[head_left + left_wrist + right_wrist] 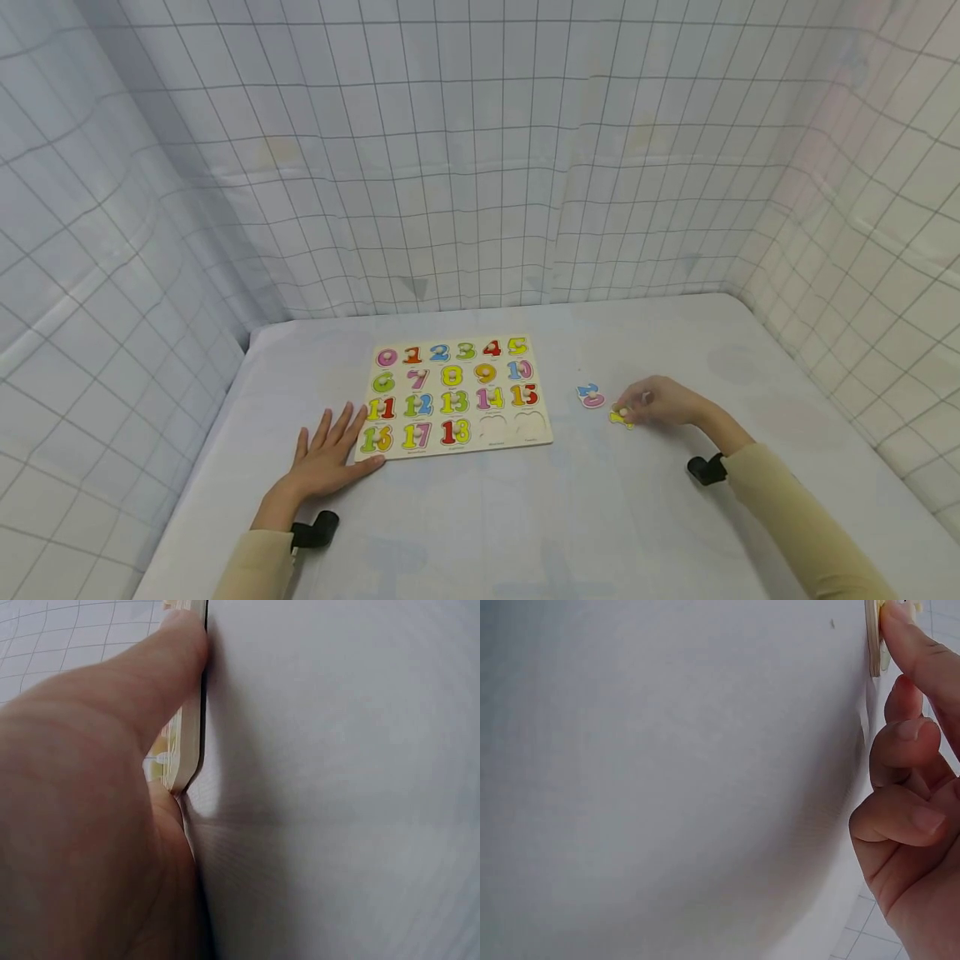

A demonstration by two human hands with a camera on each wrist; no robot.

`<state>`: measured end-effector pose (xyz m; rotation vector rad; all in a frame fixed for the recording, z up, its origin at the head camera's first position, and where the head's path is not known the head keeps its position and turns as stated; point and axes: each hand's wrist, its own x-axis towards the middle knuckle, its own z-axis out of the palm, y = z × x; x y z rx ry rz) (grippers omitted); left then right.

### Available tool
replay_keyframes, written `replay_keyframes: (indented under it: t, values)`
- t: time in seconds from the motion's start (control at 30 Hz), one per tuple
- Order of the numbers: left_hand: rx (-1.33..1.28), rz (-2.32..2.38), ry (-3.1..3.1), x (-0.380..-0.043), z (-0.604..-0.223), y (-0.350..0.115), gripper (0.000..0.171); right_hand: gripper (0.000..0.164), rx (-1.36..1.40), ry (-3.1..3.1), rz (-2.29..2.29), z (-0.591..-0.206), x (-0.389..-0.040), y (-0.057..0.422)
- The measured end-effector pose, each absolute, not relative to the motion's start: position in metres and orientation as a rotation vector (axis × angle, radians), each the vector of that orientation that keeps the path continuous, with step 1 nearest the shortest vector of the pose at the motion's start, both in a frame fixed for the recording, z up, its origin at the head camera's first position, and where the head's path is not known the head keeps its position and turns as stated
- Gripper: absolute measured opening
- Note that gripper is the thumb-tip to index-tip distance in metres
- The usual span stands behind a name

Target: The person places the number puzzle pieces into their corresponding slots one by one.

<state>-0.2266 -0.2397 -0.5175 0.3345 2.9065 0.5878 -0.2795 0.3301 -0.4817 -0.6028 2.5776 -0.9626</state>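
Observation:
A wooden number puzzle board (483, 451) lies on the table, with colourful number pieces in its rows and two bare recesses at the lower right. At its lower left corner rests my left hand (326, 462), fingers spread straight, the thumb along the front edge. In the left wrist view that thumb (169, 660) touches the board's side. My right hand (660, 402) pinches a yellow puzzle piece (621, 416) right of the board; its other fingers (900, 817) are curled. Just left of that piece lies a blue and pink number piece (591, 397).
A white cloth covers the table (525, 533). Grid-patterned curtains (480, 167) hang behind it and along both sides. Black wrist cameras are strapped on the left (317, 530) and right (707, 470) wrists.

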Motion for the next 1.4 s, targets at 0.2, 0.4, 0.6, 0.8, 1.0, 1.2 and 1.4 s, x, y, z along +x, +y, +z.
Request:
replay_keyframes:
  t: [0.2, 0.4, 0.6, 0.8, 1.0, 1.2, 1.4]
  values:
    - [0.333, 0.582, 2.9, -0.227, -0.519, -0.24, 0.099, 0.015, -0.538, 2.552, -1.016, -0.486, -0.282, 0.332]
    - [0.335, 0.593, 2.903, -0.227, -0.519, -0.241, 0.099, 0.018, -0.481, 2.56, -1.072, -0.485, -0.279, 0.331]
    - [0.328, 0.59, 2.9, -0.226, -0.518, -0.24, 0.099, 0.02, -0.468, 2.61, -1.127, -0.486, -0.279, 0.325]
    - [0.331, 0.589, 2.905, -0.226, -0.518, -0.24, 0.099, 0.023, -0.478, 2.635, -1.214, -0.479, -0.282, 0.299]
    - [0.335, 0.588, 2.904, -0.227, -0.519, -0.24, 0.099, 0.023, -0.498, 2.592, -1.319, -0.475, -0.283, 0.253]
    - [0.327, 0.605, 2.893, -0.226, -0.516, -0.239, 0.099, 0.021, -0.522, 2.546, -1.323, -0.477, -0.28, 0.2]
    - [0.319, 0.595, 2.894, -0.227, -0.517, -0.24, 0.099, 0.016, -0.49, 2.564, -1.282, -0.482, -0.276, 0.155]
